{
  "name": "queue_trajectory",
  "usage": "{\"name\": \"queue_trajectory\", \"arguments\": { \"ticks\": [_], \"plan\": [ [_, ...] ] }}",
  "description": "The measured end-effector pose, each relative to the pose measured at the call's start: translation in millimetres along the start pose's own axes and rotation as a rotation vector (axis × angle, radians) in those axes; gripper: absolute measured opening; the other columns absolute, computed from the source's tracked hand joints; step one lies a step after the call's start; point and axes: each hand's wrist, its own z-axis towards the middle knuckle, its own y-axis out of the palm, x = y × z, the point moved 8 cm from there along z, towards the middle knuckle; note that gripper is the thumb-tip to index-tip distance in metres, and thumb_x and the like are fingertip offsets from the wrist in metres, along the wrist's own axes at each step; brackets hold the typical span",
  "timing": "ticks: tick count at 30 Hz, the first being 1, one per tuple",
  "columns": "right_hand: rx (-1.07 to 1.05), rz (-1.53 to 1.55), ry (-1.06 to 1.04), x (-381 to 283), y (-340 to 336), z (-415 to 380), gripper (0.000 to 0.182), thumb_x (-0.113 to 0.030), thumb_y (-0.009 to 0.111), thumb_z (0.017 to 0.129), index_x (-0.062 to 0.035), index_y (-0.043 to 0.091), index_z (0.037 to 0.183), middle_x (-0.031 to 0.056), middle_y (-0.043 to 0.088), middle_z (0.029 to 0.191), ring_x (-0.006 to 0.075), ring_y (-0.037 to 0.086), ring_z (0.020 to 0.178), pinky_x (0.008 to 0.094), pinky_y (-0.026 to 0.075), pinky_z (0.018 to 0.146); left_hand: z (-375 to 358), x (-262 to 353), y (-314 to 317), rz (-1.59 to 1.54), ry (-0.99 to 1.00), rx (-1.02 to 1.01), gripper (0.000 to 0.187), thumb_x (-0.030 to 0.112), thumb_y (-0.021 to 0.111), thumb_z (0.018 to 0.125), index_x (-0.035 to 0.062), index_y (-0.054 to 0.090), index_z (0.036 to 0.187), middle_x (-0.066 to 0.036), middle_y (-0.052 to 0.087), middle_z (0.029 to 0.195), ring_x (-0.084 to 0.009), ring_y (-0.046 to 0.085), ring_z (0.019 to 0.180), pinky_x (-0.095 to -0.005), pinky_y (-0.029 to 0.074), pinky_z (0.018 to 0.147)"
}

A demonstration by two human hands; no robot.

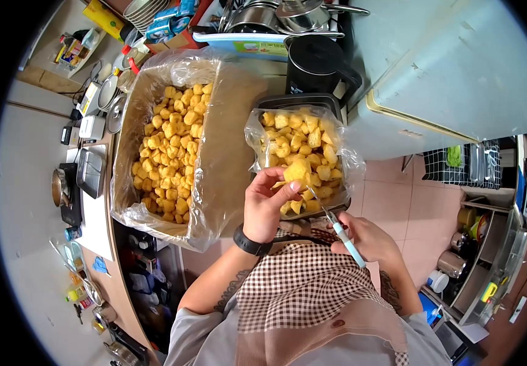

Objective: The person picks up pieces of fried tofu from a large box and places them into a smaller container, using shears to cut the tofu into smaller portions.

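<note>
My left hand [265,204] pinches a golden tofu puff [297,172] between thumb and fingers, over a clear plastic bag [350,160] full of similar puffs. That bag sits in a black tray [300,100]. Close by on the right, my right hand [367,238] is closed around a small knife [350,244] with a light blue handle. Its thin metal blade points up and left toward the held puff. A cardboard box [230,122] lined with clear plastic stands left of the tray, holding many uncut-looking puffs [172,152].
Behind the tray stand a black kettle [317,58] and a blue-rimmed rack [245,43] with pots. A pale fridge [446,73] is at the right. A cluttered counter [114,244] runs along the left, and an open shelf [477,262] with containers stands at the lower right.
</note>
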Motion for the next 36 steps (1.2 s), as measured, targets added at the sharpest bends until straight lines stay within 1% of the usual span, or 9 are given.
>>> {"name": "queue_trajectory", "arguments": {
  "ticks": [3, 10, 17, 22, 28, 31, 32, 34, 36],
  "plan": [
    [0.005, 0.044, -0.022, -3, 1, 2, 0.057, -0.052, 0.078, 0.081, -0.0026, 0.055, 0.099, 0.0182, 0.063, 0.09, 0.0377, 0.062, 0.087, 0.0444, 0.047, 0.079, -4, 6, 9, 0.046, 0.026, -0.01, 0.029, 0.001, 0.076, 0.09, -0.0016, 0.065, 0.117, -0.006, 0.072, 0.102, -0.0119, 0.067, 0.082, -0.0265, 0.056, 0.074],
    [0.058, 0.129, -0.049, 8, 14, 14, 0.056, -0.052, 0.076, 0.082, -0.0028, 0.054, 0.099, 0.018, 0.064, 0.09, 0.0334, 0.064, 0.088, 0.0434, 0.048, 0.079, -7, 11, 15, 0.205, 0.042, -0.046, 0.025, 0.0, 0.075, 0.092, -0.0025, 0.065, 0.115, -0.004, 0.073, 0.096, -0.007, 0.066, 0.085, -0.0217, 0.054, 0.074],
    [0.165, 0.181, -0.051, 16, 26, 24, 0.049, -0.05, 0.078, 0.084, -0.0037, 0.06, 0.086, 0.0119, 0.064, 0.073, 0.0266, 0.061, 0.067, 0.0388, 0.048, 0.065, 2, 16, 8, 0.226, 0.081, 0.016, 0.02, 0.0, 0.075, 0.092, -0.0028, 0.066, 0.109, -0.003, 0.072, 0.091, -0.0072, 0.066, 0.082, -0.0217, 0.054, 0.073],
    [0.201, 0.218, -0.08, 18, 24, 28, 0.044, -0.042, 0.082, 0.083, -0.0026, 0.064, 0.091, 0.0104, 0.064, 0.072, 0.0217, 0.061, 0.064, 0.0355, 0.047, 0.062, 6, 11, 1, 0.244, 0.106, 0.028, 0.018, 0.001, 0.075, 0.092, -0.0028, 0.066, 0.106, -0.002, 0.071, 0.088, -0.0076, 0.066, 0.08, -0.0224, 0.053, 0.071],
    [0.161, 0.271, 0.006, 22, 16, 37, 0.046, -0.043, 0.077, 0.087, 0.0004, 0.061, 0.085, 0.0076, 0.062, 0.069, 0.0184, 0.063, 0.064, 0.0336, 0.049, 0.062, 16, 6, 8, 0.557, 0.045, -0.077, 0.02, 0.01, 0.076, 0.092, -0.0032, 0.069, 0.105, -0.006, 0.074, 0.085, -0.0085, 0.067, 0.074, -0.0235, 0.054, 0.068],
    [0.124, 0.533, 0.118, 18, 14, 31, 0.041, -0.039, 0.074, 0.092, -0.0015, 0.061, 0.083, 0.003, 0.06, 0.065, 0.0141, 0.06, 0.054, 0.0292, 0.048, 0.052, 6, 58, 23, 1.063, 0.342, -0.077, 0.021, 0.011, 0.075, 0.093, -0.001, 0.071, 0.11, -0.01, 0.076, 0.086, -0.0108, 0.069, 0.07, -0.0251, 0.055, 0.065],
    [0.153, 0.538, 0.128, 25, 14, 35, 0.037, -0.036, 0.072, 0.096, -0.003, 0.061, 0.082, -0.0003, 0.057, 0.061, 0.0111, 0.057, 0.046, 0.0261, 0.044, 0.045, 2, 71, 13, 0.98, 0.336, -0.022, 0.023, 0.013, 0.074, 0.092, 0.0015, 0.072, 0.112, -0.012, 0.076, 0.086, -0.0142, 0.071, 0.068, -0.027, 0.057, 0.064],
    [0.18, 0.493, 0.161, 34, 12, 35, 0.039, -0.037, 0.073, 0.095, -0.0032, 0.061, 0.08, 0.0003, 0.057, 0.06, 0.0127, 0.058, 0.046, 0.0276, 0.045, 0.045, -1, 105, -28, 0.991, 0.31, 0.104, 0.021, 0.011, 0.074, 0.091, 0.0005, 0.072, 0.109, -0.011, 0.076, 0.085, -0.0158, 0.072, 0.07, -0.0288, 0.057, 0.064],
    [0.236, 0.43, 0.187, 42, 10, 33, 0.036, -0.032, 0.073, 0.094, -0.0027, 0.062, 0.077, 0.0017, 0.059, 0.061, 0.0127, 0.057, 0.046, 0.0282, 0.044, 0.044, 2, 151, -81, 1.138, 0.413, 0.271, 0.016, 0.01, 0.074, 0.09, 0.0012, 0.073, 0.103, -0.012, 0.075, 0.083, -0.0195, 0.073, 0.07, -0.0311, 0.056, 0.064]
  ]
}}
